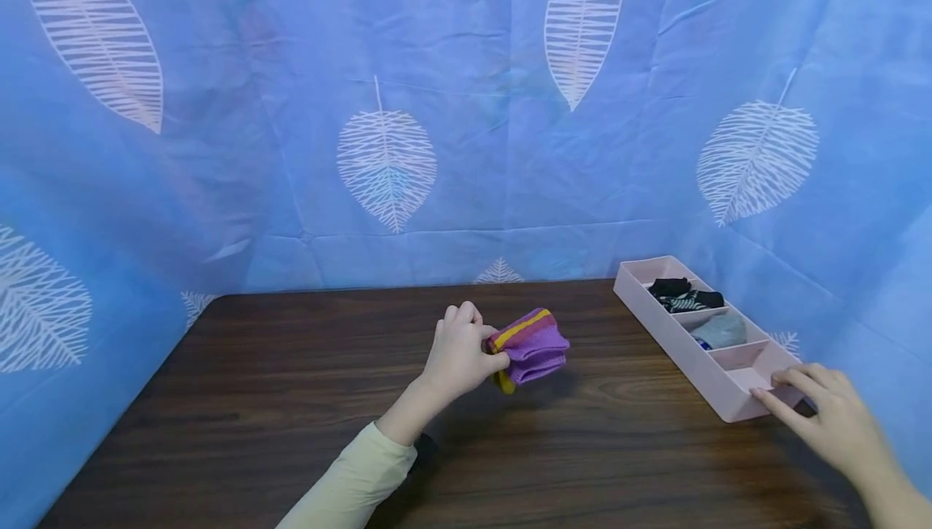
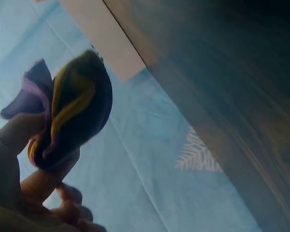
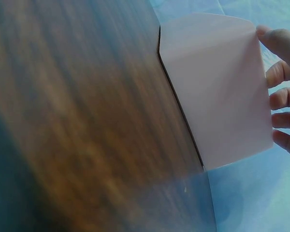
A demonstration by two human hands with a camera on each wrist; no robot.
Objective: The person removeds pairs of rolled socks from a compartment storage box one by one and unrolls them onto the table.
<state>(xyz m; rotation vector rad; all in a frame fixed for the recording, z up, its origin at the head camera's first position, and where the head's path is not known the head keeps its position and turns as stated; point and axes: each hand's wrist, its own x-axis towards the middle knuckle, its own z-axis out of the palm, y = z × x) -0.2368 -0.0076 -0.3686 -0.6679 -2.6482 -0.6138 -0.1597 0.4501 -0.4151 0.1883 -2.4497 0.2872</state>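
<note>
Left hand (image 1: 460,351): pinches purple sock (image 1: 535,343), frame centre.
Box (image 1: 677,343): rightward, long axis slanting lower right.
Right hand (image 1: 837,412): nearer, touching rim; grip unclear.

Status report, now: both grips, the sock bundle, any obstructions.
Left grip pinching purple sock bundle, off the table. Right grip on near rim of pink divided box. Nothing seen between bundle and box.

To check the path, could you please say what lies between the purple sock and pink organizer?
In the head view, only bare wooden tabletop shows there.
</note>
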